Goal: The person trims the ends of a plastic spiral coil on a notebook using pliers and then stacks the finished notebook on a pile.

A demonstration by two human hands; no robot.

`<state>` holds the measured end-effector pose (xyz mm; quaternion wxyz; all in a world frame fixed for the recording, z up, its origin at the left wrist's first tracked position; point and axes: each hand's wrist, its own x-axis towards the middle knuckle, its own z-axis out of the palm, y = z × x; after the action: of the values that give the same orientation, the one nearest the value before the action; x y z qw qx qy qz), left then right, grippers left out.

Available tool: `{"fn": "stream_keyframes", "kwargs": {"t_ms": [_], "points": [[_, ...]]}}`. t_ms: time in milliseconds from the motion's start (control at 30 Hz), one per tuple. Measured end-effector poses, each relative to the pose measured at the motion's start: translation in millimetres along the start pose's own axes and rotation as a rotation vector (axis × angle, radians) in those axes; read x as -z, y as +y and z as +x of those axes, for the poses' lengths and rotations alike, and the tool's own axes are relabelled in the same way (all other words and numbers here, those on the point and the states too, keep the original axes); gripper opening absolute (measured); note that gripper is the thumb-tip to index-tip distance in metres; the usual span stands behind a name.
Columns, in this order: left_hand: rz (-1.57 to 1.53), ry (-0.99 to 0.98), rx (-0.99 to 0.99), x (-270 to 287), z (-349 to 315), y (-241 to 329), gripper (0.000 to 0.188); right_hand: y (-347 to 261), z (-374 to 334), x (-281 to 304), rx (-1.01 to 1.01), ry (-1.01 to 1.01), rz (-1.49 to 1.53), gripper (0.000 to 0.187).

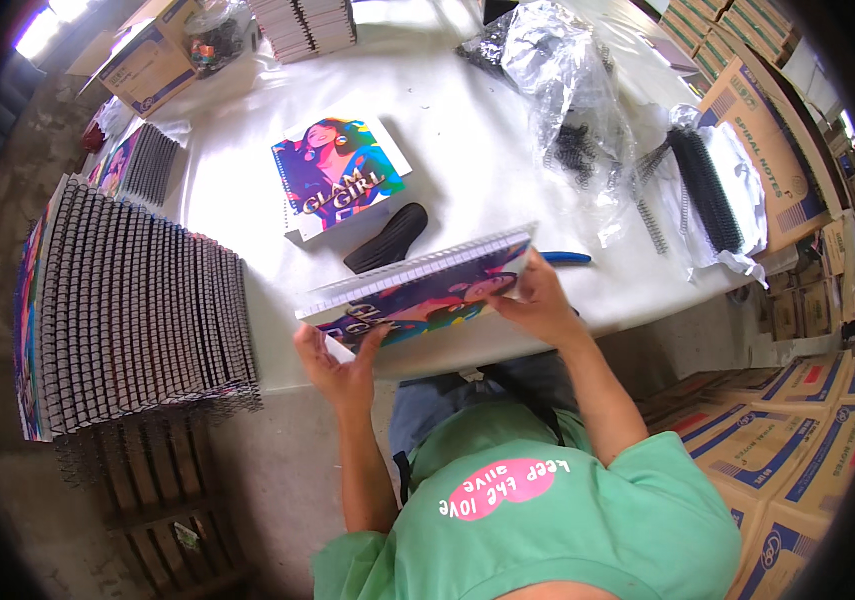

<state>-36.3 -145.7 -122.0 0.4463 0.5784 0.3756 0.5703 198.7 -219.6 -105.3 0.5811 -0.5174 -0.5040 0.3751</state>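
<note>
I hold a notebook [417, 290] with a colourful illustrated cover, tilted on edge above the near rim of the white table [247, 200]. My left hand [339, 365] grips its lower left corner. My right hand [537, 300] holds its right end. Its punched page edge faces up and away from me. A second notebook of the same kind [337, 175] lies flat further back on the table, with a black curved tool [387, 238] just in front of it.
A long row of spiral-bound notebooks [137, 310] stands at my left on a wooden pallet. Clear plastic bags [567, 90] and black spiral coils [707, 190] lie at the right. A blue pen [565, 258] rests by my right hand. Cardboard boxes [797, 440] stack at the right.
</note>
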Motion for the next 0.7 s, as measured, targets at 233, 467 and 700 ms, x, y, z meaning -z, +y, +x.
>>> {"fn": "stream_keyframes", "kwargs": {"t_ms": [233,467,700], "points": [[-0.098,-0.005,0.107,-20.1,-30.6,7.1,0.097,30.4,-15.2,7.4,-0.115,-0.074,0.063,0.061],[0.298,0.081,-0.096,-21.6,-38.4,6.6,0.091,20.8,-20.9,4.8,-0.168,-0.061,-0.156,0.059],[1.025,-0.225,-0.650,-93.4,-15.6,85.7,0.037,-17.7,-21.2,56.8,0.230,-0.280,-0.244,0.048]]}}
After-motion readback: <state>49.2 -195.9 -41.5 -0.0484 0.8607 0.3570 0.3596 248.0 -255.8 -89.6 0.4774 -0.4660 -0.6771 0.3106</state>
